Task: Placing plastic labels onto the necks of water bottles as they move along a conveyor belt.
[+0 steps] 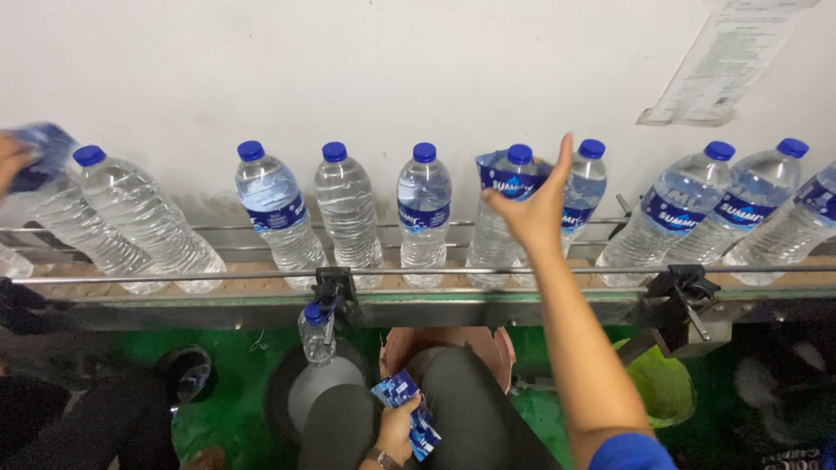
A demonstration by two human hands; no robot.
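At the far left, another person's hand (12, 161) grips a blue label (43, 152) over a tilted bottle (74, 222) on the conveyor (435, 306). A second tilted bottle (148, 222) leans just beside it. Next stand three upright bottles with blue caps: one (277, 213), then another (347, 209), then a third (424, 213). A small bottle (317, 333) hangs from a clamp (335, 285) under the rail. Below, over the lap, the left hand (399, 428) is closed around a stack of blue labels (409, 409). Further right, the right hand (533, 209) reaches up to the belt, thumb raised and fingers curled, pinching a blue sleeve (509, 178) that sits around the neck of a bottle (501, 231). Another bottle (582, 196) stands just behind the hand. At the right, three labelled bottles (749, 213) lean together, and a paper sheet (727, 57) hangs on the wall (392, 70) above.
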